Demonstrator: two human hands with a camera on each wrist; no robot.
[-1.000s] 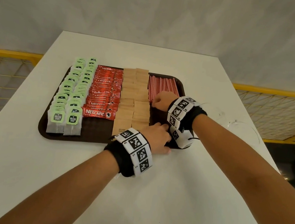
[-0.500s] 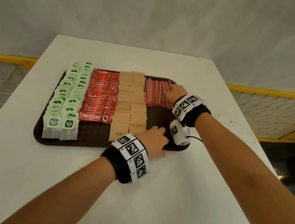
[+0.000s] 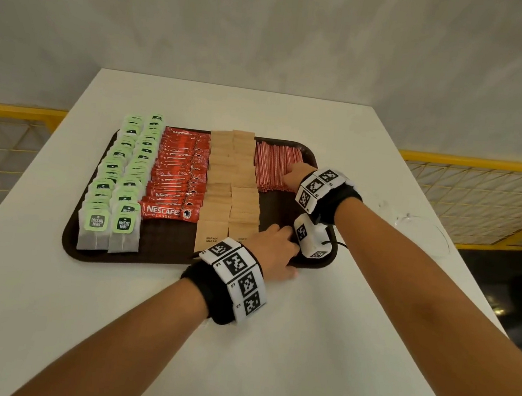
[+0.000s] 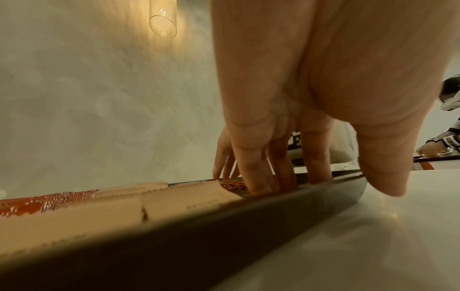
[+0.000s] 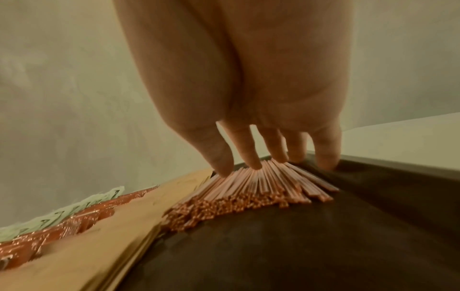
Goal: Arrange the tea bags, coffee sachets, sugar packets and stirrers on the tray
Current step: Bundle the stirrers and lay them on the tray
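Observation:
A dark brown tray point(image 3: 161, 259) on the white table holds green tea bags point(image 3: 118, 181) in two columns at the left. Beside them lie red coffee sachets point(image 3: 177, 175), then brown sugar packets point(image 3: 231, 188). Red-striped stirrers point(image 3: 273, 166) are piled at the far right. My right hand point(image 3: 293, 177) is flat over the pile's right side, and its straight fingertips point(image 5: 256, 165) touch the stirrers point(image 5: 248, 189). My left hand point(image 3: 275, 248) rests on the tray's near right rim point(image 4: 224, 226). Its fingers point(image 4: 256, 177) reach inside next to the sugar packets point(image 4: 174, 198), and the thumb stays outside over the table.
A white wrist camera point(image 3: 312, 239) hangs under my right wrist above the tray's near right corner. A clear plastic thing point(image 3: 422, 229) lies on the table to the right. Yellow mesh railings point(image 3: 5, 142) flank the table. A wall stands behind it.
My right hand has slid along the right side of the stirrer pile, out and back a little. My left hand has stayed on the tray's near rim. The head view has shifted slightly.

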